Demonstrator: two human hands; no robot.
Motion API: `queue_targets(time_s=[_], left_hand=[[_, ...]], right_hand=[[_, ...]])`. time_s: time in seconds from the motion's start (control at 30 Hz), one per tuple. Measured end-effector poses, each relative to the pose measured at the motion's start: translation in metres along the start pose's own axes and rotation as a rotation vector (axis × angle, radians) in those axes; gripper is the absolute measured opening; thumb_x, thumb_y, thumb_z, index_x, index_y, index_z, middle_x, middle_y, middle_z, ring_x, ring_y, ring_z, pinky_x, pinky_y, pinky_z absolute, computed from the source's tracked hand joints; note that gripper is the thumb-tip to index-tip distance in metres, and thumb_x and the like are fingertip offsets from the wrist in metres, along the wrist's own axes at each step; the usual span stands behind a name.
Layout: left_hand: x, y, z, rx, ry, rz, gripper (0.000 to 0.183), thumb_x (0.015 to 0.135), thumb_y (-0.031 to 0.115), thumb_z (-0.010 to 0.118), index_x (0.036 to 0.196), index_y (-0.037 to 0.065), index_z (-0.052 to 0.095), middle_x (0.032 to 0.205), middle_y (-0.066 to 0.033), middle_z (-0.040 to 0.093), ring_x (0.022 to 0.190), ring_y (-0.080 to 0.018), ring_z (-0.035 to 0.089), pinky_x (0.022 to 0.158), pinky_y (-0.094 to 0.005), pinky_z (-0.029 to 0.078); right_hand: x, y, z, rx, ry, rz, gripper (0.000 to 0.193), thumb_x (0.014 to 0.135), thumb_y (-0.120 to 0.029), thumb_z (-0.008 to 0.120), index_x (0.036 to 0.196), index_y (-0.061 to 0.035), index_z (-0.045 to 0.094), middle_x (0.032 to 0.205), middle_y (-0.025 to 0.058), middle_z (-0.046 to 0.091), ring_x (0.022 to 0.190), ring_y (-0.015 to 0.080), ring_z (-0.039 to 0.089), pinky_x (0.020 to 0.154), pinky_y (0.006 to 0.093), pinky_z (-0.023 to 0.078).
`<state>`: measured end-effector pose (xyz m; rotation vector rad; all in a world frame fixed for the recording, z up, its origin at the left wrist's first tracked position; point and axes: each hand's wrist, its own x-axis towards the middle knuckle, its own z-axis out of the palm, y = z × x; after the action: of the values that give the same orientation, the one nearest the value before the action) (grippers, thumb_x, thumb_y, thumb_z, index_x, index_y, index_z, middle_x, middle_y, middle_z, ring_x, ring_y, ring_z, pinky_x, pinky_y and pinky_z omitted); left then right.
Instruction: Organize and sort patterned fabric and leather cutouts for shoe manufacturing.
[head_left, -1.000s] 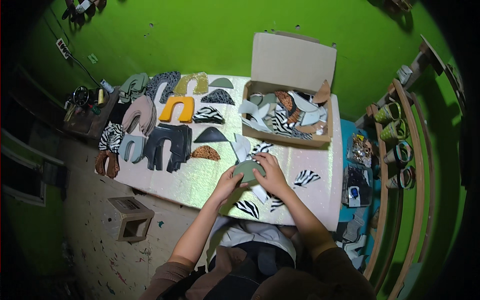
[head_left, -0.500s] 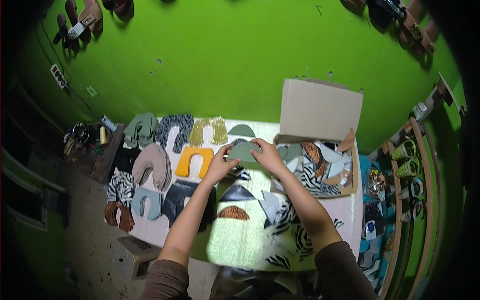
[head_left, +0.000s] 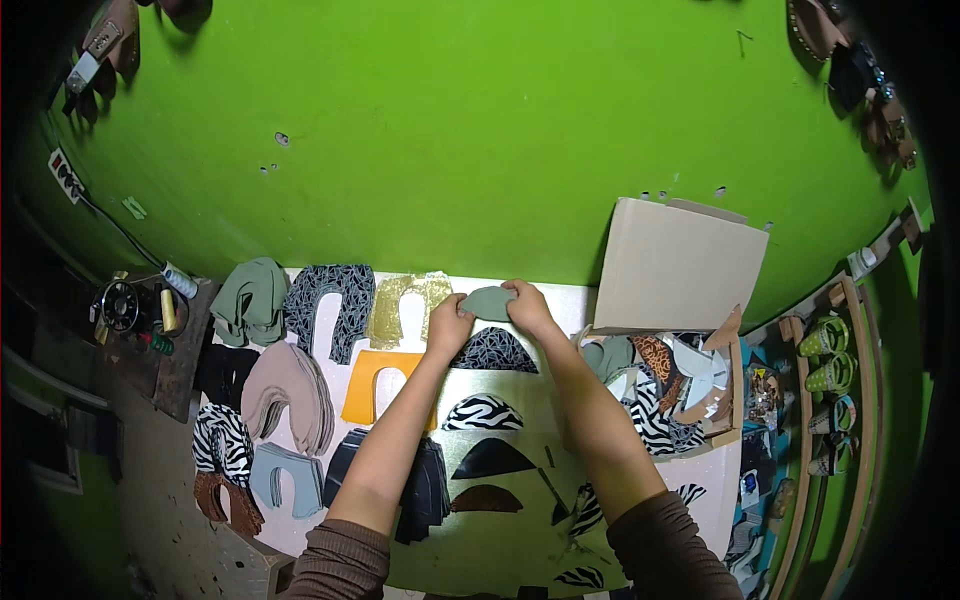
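A green half-moon piece (head_left: pixel 490 304) lies at the far edge of the table, with both hands at its ends. My left hand (head_left: pixel 449 326) is closed on its left end. At its right end, my right hand (head_left: pixel 530 308) grips with thumb and fingers. A column of half-moon pieces runs toward me: a black-and-grey patterned one (head_left: pixel 495 351), a zebra-striped one (head_left: pixel 484 412), a black one (head_left: pixel 493 459) and a brown spotted one (head_left: pixel 487 498).
U-shaped pieces lie on the left, including gold (head_left: pixel 436 292), orange (head_left: pixel 365 395) and a pink stack (head_left: pixel 270 395). At the right, an open cardboard box (head_left: pixel 683 265) holds mixed scraps. Zebra-striped scraps (head_left: pixel 578 577) lie nearer me. A wooden rack (head_left: pixel 787 375) with sandals stands far right.
Both hands have carried the green half-moon away from me, to where another green half-moon lay at the far edge. My view has shifted, and the half-moons below are now uncovered.
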<state>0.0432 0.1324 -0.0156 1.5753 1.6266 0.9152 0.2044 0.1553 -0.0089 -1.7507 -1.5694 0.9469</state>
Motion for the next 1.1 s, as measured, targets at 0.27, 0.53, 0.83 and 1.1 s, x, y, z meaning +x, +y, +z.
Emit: queue_targets(time_s=[0.27,0.53,0.83,1.1], left_hand=[[0.006,-0.008,0.007,0.239,-0.048,-0.045,0.037,0.078,0.016,0.061,0.109,-0.004,0.059,0.091,-0.0202,0.065,0.084,-0.0324,0.063,0.078,-0.0366,0.049],[-0.049,0.051,-0.009,0.205,0.041,0.129,0.026,0.084,0.016,0.051,0.104,0.001,0.060,0.099,-0.0182,0.062,0.090,-0.0348,0.060,0.080,-0.0401,0.048],[-0.188,0.065,-0.004,0.187,0.260,0.402,0.015,0.078,-0.001,0.053,0.091,0.001,0.060,0.085,-0.0147,0.060,0.080,-0.0318,0.059,0.071,-0.0370,0.047],[-0.306,0.057,0.059,0.103,-0.015,0.148,0.015,0.080,0.005,0.053,0.093,-0.001,0.057,0.087,-0.0170,0.058,0.082,-0.0358,0.056,0.070,-0.0404,0.045]], right_hand=[[0.008,0.003,-0.001,-0.269,0.006,0.049,0.040,0.073,-0.004,0.047,0.110,-0.0068,0.063,0.107,0.0188,0.062,0.101,0.0347,0.058,0.091,0.0390,0.044],[-0.034,-0.029,-0.011,-0.320,0.130,-0.223,0.033,0.075,-0.005,0.049,0.104,-0.0051,0.064,0.104,0.0157,0.063,0.097,0.0346,0.057,0.084,0.0417,0.047],[-0.188,-0.032,-0.038,-0.267,0.202,-0.595,0.024,0.074,0.001,0.050,0.094,-0.0041,0.064,0.080,0.0140,0.062,0.074,0.0314,0.060,0.067,0.0398,0.048],[-0.315,0.024,-0.040,-0.133,0.148,-0.427,0.012,0.075,-0.002,0.052,0.085,-0.0030,0.059,0.080,0.0118,0.058,0.076,0.0302,0.058,0.068,0.0395,0.046]])
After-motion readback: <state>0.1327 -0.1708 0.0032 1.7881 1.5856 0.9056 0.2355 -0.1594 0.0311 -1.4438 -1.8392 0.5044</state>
